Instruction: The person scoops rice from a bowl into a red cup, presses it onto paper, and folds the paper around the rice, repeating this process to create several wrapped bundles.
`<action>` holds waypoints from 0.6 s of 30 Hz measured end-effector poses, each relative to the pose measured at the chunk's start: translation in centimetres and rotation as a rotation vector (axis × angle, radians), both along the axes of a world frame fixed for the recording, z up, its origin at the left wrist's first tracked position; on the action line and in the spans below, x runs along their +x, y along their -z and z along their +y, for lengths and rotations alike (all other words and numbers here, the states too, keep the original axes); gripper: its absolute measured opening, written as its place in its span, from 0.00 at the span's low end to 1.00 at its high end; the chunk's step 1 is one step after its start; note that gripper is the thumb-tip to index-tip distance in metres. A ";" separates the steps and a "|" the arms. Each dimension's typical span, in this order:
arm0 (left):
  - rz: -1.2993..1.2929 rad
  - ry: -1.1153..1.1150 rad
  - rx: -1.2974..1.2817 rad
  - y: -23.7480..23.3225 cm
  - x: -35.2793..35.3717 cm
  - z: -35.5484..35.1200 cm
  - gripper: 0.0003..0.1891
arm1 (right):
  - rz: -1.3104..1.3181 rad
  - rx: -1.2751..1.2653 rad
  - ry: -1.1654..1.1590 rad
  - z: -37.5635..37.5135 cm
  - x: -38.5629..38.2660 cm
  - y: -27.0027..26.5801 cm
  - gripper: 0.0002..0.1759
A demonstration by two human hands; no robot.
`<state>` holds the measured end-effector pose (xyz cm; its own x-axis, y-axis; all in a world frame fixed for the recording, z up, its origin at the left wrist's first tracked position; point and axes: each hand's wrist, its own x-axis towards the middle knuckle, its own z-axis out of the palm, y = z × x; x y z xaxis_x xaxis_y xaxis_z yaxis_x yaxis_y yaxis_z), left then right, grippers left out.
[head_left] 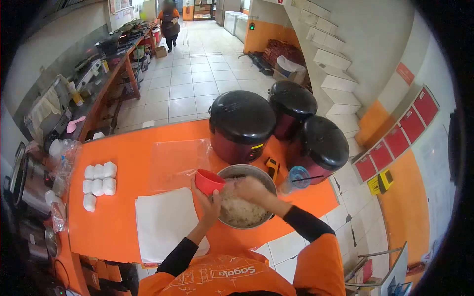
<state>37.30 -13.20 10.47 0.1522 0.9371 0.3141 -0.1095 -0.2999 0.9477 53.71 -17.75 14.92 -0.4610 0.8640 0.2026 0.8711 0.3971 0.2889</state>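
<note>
My left hand point(209, 206) is wrapped around a small red bowl point(209, 181), tilted at the left rim of a metal pot point(271, 183). Cooked white rice point(242, 209) fills much of the pot. Over the rice, close to the bowl, is my right hand point(249, 190); its fingers look curled, and whatever they grip is blurred and partly hidden. A stack of white paper sheets point(165, 224) lies left of the pot, under my left forearm. Farther left, several white wrapped bundles point(99, 178) sit in rows on the orange table point(123, 153).
Three dark red rice cookers with black lids stand behind the pot, the nearest one point(242, 121) at its back. A yellow-black device point(272, 167) and a clear cup with a straw point(297, 178) flank the pot's right. A person point(169, 24) walks in the background.
</note>
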 end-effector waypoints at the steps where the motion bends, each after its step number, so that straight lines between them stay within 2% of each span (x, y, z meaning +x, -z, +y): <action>1: 0.033 -0.012 0.038 0.0 -0.1 0.3 0.42 | 0.005 -0.001 -0.051 -0.8 -0.9 -0.2 0.06; 4: 0.027 -0.031 0.098 0.5 0.1 0.6 0.40 | -0.076 -0.121 -0.168 -4.4 -2.4 -2.8 0.05; 7: 0.025 0.090 0.124 -0.3 0.0 1.1 0.42 | -0.240 -0.233 -0.241 -7.3 -1.4 -3.8 0.05; 9: 0.046 0.218 0.119 -1.3 -0.3 1.1 0.44 | -0.091 -0.257 -0.051 -7.3 1.1 -1.8 0.06; 10: 0.066 0.289 0.117 -2.0 -0.7 1.3 0.44 | -0.012 -0.265 0.047 -7.0 1.7 -2.4 0.06; 11: 0.086 0.360 0.116 -2.9 -1.0 1.5 0.44 | -0.046 -0.371 0.122 -6.6 3.3 -3.7 0.06; 12: 0.182 0.411 0.172 -4.3 -1.4 1.9 0.43 | -0.079 -0.479 0.195 -5.7 4.2 -6.5 0.11; 14: 0.374 0.515 0.279 -6.9 -2.4 2.1 0.41 | -0.026 -0.440 0.340 -4.9 4.6 -7.9 0.14; 16: 0.640 0.609 0.383 -7.9 -3.3 2.1 0.40 | 0.139 -0.222 0.300 -5.2 3.4 -6.4 0.12; 17: 0.772 0.652 0.440 -8.4 -3.5 2.0 0.40 | 0.271 -0.020 0.185 -5.7 1.8 -3.6 0.09; 18: 0.811 0.725 0.371 -8.9 -3.5 1.7 0.39 | 0.243 0.033 0.108 -6.2 0.8 -2.6 0.07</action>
<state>33.81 -11.51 19.32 0.9016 0.4167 0.1161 0.2313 -0.6911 0.6848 54.52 -23.99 17.56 -0.3010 0.8965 0.3250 0.9533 0.2922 0.0768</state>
